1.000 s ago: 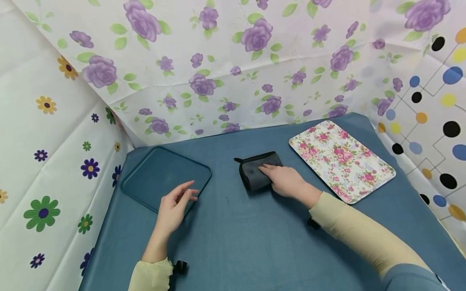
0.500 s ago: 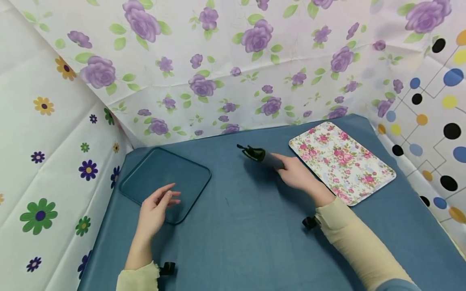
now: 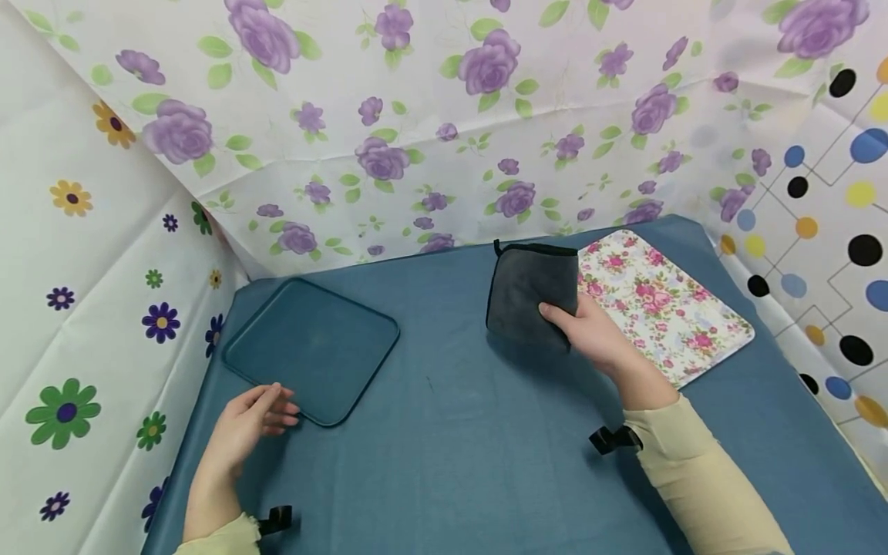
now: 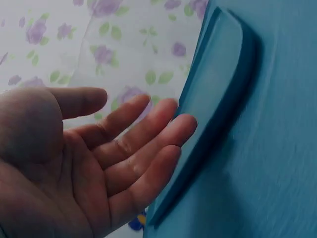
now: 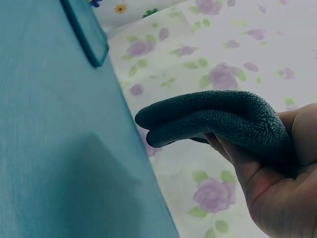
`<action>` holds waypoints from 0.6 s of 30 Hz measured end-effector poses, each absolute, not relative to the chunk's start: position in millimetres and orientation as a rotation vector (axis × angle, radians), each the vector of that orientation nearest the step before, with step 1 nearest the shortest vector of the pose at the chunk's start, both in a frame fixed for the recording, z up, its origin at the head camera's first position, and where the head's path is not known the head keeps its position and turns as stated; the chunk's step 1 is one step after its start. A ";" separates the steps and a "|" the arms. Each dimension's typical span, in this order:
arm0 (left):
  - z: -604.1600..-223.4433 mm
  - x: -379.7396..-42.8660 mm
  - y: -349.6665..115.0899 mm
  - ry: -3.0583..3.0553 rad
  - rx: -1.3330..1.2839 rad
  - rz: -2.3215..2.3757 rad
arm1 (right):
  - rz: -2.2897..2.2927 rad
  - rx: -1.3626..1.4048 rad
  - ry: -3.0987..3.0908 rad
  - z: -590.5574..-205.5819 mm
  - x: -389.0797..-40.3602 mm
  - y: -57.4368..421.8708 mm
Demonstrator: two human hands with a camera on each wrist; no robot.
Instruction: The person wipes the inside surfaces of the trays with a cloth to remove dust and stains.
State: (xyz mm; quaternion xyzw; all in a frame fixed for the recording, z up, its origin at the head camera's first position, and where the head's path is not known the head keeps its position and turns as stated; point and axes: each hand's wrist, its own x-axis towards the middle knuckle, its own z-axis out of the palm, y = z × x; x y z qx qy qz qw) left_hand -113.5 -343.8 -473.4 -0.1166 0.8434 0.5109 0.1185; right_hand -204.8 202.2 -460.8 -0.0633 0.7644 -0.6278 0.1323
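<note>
A folded dark grey towel (image 3: 530, 289) with black edging is held above the table by my right hand (image 3: 602, 335), thumb on top and fingers beneath. In the right wrist view the towel (image 5: 213, 119) shows its fuzzy pile and two stacked layers, pinched at the fold. My left hand (image 3: 246, 424) hovers at the near corner of the teal tray (image 3: 333, 422), holding nothing. Its fingers are loosely bent and spread in the left wrist view, palm showing, with the tray (image 4: 218, 84) just beyond them.
A white board with pink flowers (image 3: 659, 304) lies at the right, partly behind the towel and right hand. Blue cloth (image 3: 444, 462) covers the table. Flower-patterned sheets (image 3: 416, 116) hang behind and at the left, a dotted one (image 3: 832, 254) at the right.
My right hand has lifted the towel off the table and turned its flat face toward the head camera. My left hand has moved left and nearer to me, away from over the tray.
</note>
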 end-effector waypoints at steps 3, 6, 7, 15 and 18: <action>-474.5 -112.2 -353.8 2.456 -0.455 1.441 | -1.863 -0.176 2.163 -453.9 -198.9 205.2; -477.2 -112.8 -361.9 2.471 -0.530 1.344 | -1.905 -0.172 2.119 -449.3 -195.6 209.4; -478.5 -113.2 -364.0 2.472 -0.545 1.305 | -1.919 -0.167 2.106 -448.4 -195.0 210.8; -491.6 -113.5 -368.9 2.458 -0.520 1.117 | -2.085 -0.055 1.953 -449.9 -190.3 221.2; -493.3 -114.2 -367.4 2.473 -0.521 1.110 | -2.143 -0.018 1.900 -451.3 -188.6 225.6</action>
